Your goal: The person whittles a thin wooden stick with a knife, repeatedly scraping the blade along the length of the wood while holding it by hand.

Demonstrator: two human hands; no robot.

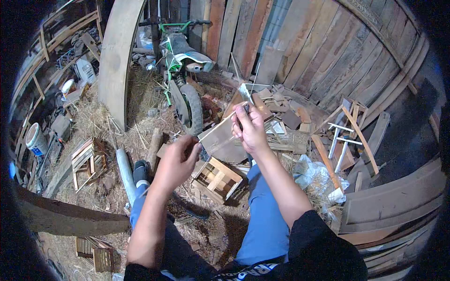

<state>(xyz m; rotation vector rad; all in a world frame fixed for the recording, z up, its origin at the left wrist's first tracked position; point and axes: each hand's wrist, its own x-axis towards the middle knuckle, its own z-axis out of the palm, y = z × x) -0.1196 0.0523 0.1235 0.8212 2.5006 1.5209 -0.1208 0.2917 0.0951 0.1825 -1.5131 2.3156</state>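
Note:
My left hand is closed, thumb and fingers pinching the lower left end of a thin wooden strip. The strip slants up to the right, where my right hand has its fingers curled around the upper end. Something dark shows between the right thumb and fingers; I cannot tell what it is. Behind the strip, a flat wooden board overlaps it in this view. Below my hands, between my legs, sits a small slatted wooden crate with its open side up.
A green and white dirt bike stands ahead against a plank wall. Wood offcuts are heaped to the right, near a clear plastic bag. Slatted wooden frames and a white bucket are on the left. Straw covers the ground.

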